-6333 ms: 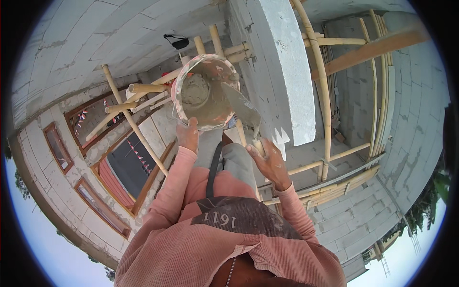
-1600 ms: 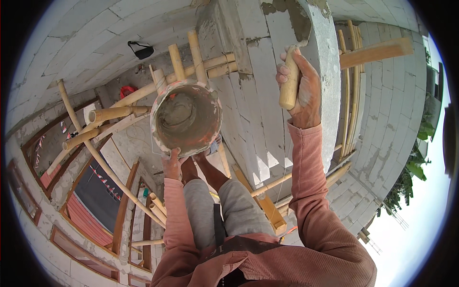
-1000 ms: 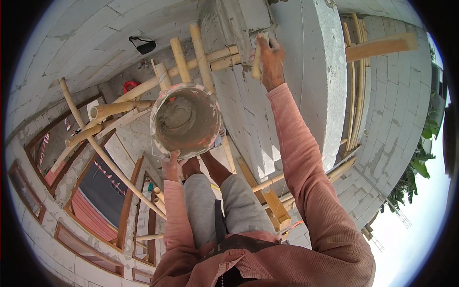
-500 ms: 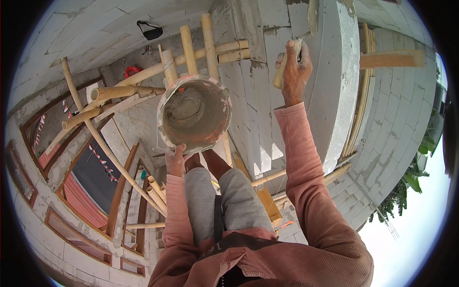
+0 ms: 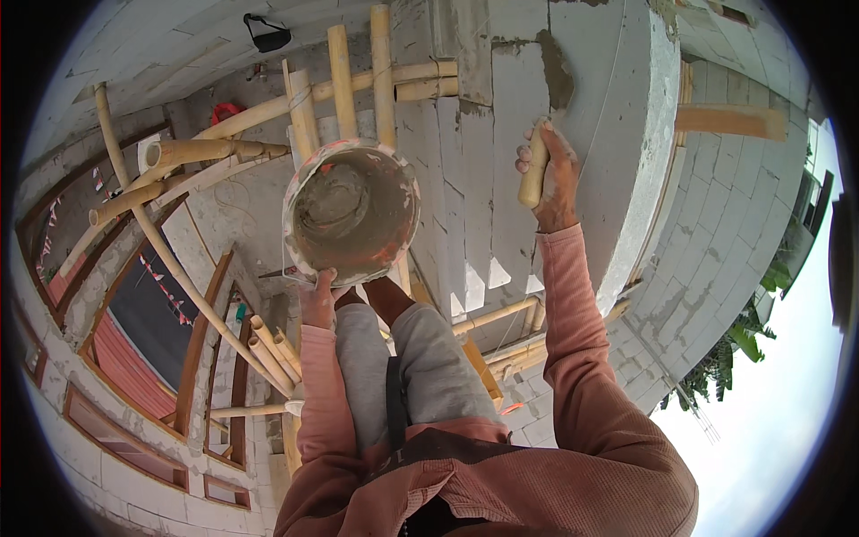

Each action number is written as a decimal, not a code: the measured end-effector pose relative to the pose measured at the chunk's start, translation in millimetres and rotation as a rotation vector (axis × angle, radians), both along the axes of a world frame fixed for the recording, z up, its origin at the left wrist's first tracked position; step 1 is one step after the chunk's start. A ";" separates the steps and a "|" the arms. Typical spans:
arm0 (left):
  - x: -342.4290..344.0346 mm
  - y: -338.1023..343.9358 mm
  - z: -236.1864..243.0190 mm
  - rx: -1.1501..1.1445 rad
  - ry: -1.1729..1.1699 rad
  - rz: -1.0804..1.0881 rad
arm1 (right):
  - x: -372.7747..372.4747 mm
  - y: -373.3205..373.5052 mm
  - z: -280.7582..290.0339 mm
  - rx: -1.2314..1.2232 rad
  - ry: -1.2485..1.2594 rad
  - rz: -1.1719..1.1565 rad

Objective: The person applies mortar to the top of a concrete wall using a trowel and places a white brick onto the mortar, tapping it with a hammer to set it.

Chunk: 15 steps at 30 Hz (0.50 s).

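Note:
My left hand [image 5: 320, 295] grips the lower rim of a pale, red-streaked bucket [image 5: 292, 215], which is coated with grey mortar [image 5: 335, 201] inside. Up and to the right, my right hand [image 5: 551, 168] is closed round the wooden handle [image 5: 534, 179] of a trowel, held against a pale block column [image 5: 608, 179]. Just beyond the fingers a darker, wet-looking grey patch [image 5: 557, 76] runs up the column; I cannot make out where the blade ends and the mortar begins.
Bamboo scaffold poles [image 5: 340, 80] cross ahead and left of the bucket. Wooden window frames [image 5: 192, 376] sit in the left wall. A black bag [image 5: 267, 38] hangs at top. A plank [image 5: 729, 123] juts out at right. My legs [image 5: 420, 358] show below the bucket.
Earlier the trowel was in the bucket; now it is up at the column. Over the last second my right hand has shifted right and down along it. The bucket stays in my left hand.

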<state>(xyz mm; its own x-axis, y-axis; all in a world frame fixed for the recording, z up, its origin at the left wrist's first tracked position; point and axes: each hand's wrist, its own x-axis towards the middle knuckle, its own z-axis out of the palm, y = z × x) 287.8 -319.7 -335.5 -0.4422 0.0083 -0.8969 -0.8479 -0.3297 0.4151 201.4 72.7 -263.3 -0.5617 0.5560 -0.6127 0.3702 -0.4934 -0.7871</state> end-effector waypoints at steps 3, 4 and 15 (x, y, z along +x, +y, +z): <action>4.7 -4.4 -3.2 0.008 -0.031 0.010 | 11.6 -13.4 14.3 0.007 0.011 -0.045; 5.2 -4.2 -1.9 0.014 -0.023 0.029 | 15.4 -18.6 18.7 0.013 0.002 -0.072; 4.6 -3.7 4.6 0.005 0.010 0.054 | 4.3 -22.3 -19.7 0.095 -0.200 0.087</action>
<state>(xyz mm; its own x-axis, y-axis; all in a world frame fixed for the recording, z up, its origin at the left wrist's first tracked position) 292.5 -323.4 -330.9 -0.4510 -0.0117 -0.8924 -0.8246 -0.3771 0.4217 205.6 50.4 -283.0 -0.4823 0.5714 -0.6640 0.5614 -0.3803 -0.7350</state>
